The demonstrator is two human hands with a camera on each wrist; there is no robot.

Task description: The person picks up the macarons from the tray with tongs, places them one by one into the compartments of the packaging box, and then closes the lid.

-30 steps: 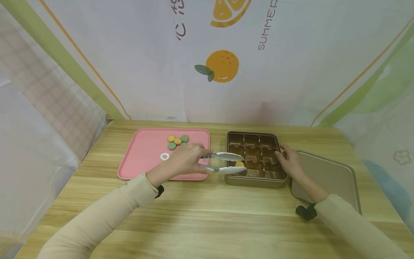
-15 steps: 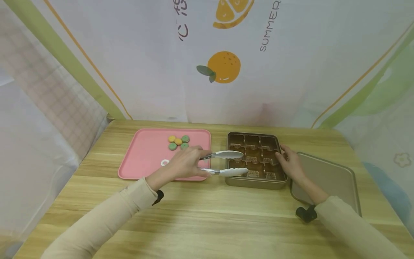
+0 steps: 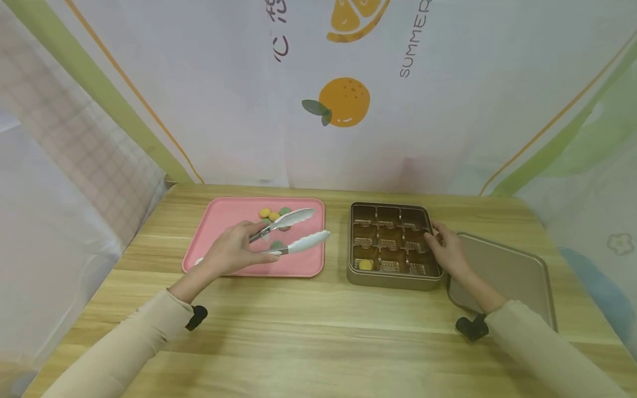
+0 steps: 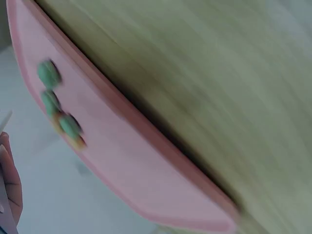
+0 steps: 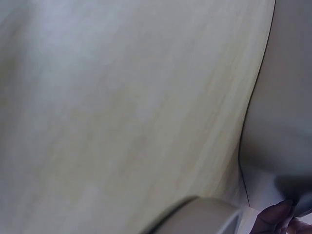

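Note:
My left hand [image 3: 231,249] grips metal tongs with white scalloped tips [image 3: 304,241]. The tongs are spread apart over the pink tray [image 3: 209,224], with nothing between their tips. On the tray lie green macarons [image 4: 48,74] and yellow macarons [image 3: 265,213], several in all, partly hidden by the tongs in the head view. One yellow macaron [image 3: 365,265] sits in the front left compartment of a brown divided box [image 3: 393,281]. My right hand [image 3: 448,251] holds that box at its right side, thumb at the rim; in the right wrist view a fingertip [image 5: 273,217] touches the outer wall.
A flat brown lid [image 3: 502,271] lies right of the box, partly under my right forearm. Bare wood table [image 3: 318,342] stretches in front of tray and box. A white printed curtain [image 3: 249,138] hangs behind the table.
My left hand has carried the tongs leftward from the box to the tray. The yellow macaron, between the tongs' tips earlier, now lies in the box. My right hand has stayed put.

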